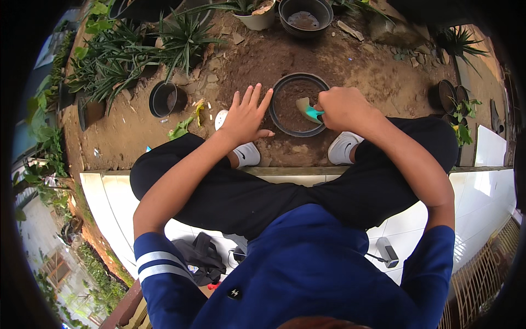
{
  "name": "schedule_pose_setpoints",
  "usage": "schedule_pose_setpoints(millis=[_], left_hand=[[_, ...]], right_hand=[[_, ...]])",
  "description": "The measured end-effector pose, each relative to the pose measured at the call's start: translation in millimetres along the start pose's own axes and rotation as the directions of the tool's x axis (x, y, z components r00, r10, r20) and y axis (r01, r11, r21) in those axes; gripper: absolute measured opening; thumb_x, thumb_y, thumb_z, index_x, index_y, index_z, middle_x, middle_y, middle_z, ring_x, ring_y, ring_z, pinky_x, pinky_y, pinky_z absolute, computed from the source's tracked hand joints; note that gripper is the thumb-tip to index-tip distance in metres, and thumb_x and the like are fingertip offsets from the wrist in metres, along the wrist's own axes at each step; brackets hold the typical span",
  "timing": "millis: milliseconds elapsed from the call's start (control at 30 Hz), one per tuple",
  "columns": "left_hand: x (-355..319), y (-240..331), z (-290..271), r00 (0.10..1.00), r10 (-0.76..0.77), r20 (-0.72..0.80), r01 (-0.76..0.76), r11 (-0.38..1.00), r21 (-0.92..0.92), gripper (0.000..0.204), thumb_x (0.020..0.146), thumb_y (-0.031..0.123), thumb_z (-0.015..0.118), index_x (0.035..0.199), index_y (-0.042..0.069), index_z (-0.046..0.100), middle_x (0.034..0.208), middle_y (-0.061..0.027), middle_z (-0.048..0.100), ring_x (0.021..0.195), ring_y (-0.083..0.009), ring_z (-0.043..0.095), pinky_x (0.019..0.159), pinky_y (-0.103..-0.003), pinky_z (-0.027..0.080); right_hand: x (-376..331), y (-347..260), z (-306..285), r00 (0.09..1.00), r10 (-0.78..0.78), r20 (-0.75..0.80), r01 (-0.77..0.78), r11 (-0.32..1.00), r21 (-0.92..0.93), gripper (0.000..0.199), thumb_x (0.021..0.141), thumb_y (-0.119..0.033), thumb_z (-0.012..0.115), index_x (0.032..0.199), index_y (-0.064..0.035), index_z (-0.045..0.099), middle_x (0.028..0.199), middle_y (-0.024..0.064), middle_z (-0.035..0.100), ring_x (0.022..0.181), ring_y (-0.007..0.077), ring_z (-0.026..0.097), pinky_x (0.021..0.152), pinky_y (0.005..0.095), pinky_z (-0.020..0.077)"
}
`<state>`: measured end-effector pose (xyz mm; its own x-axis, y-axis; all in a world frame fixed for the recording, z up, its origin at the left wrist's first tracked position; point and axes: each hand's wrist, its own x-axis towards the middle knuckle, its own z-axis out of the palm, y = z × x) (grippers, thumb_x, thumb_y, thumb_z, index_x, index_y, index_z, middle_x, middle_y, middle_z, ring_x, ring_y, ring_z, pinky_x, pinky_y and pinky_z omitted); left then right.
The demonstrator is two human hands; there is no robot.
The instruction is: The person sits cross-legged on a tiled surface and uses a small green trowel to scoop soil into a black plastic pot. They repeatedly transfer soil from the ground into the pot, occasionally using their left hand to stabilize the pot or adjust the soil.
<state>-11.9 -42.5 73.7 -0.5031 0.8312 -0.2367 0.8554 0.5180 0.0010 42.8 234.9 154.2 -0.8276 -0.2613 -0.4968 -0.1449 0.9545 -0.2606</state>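
While your right hand (342, 108) clenches the teal trowel (310, 111) into the soil-filled black pot (298, 104) at upper center, your left hand (245, 116), fingers splayed and empty, braces just beside its rim.

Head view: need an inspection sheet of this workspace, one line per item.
Surface: bare brown soil with scattered stones, bordered by a white tiled ledge.
Job's things: black pot part-filled with soil; teal trowel with its blade in the pot.
Clutter: empty black pot, dark bowl, white pot, loose leaves.
Hands: right hand gripping the trowel; left hand open, fingers spread, beside the pot's rim.
Cables: thin dark cable by a small grey device on the tiles.
Surroundings: spiky green plants, black bag on the tiles.
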Motion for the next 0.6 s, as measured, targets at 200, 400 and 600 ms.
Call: schedule_pose_setpoints(millis=[200,400,600], left_hand=[[28.2,1.5,22.2,0.999,-0.046,0.0,0.046,0.995,-0.085,0.137,0.066,0.074,0.077,0.16,-0.003,0.013,0.16,-0.0262,0.031,0.145,-0.0404,0.038,0.112,-0.057,0.037],[44.5,-1.1,12.1,0.983,-0.068,0.171,0.093,0.985,-0.143,0.153,0.057,0.075,0.083,0.161,0.0,0.0,0.156,-0.0234,0.04,0.137,-0.0385,0.048,0.112,-0.058,0.035],[48.4,0.0,14.5,0.975,-0.122,0.185,0.153,0.975,-0.164,0.155,0.056,0.069,0.087,0.162,0.006,-0.007,0.154,-0.0235,0.043,0.134,-0.0377,0.051,0.11,-0.058,0.037]], right_hand=[[-2.8,5.7,-11.2,1.0,0.002,0.007,-0.002,1.0,0.01,0.033,0.076,-0.014,0.073,0.109,-0.0113,0.079,0.091,0.0212,0.074,0.089,0.0367,0.072,0.079,0.0466,0.0575],[-14.0,1.7,-0.8,0.997,-0.072,0.035,0.077,0.984,-0.161,0.024,0.078,-0.015,0.069,0.099,-0.0107,0.079,0.086,0.0182,0.074,0.086,0.0358,0.073,0.076,0.0465,0.0587],[-25.7,-4.6,-24.2,0.997,-0.081,-0.012,0.077,0.982,-0.173,0.03,0.076,-0.013,0.068,0.103,-0.013,0.08,0.087,0.0173,0.074,0.087,0.0353,0.073,0.075,0.0469,0.0586]])
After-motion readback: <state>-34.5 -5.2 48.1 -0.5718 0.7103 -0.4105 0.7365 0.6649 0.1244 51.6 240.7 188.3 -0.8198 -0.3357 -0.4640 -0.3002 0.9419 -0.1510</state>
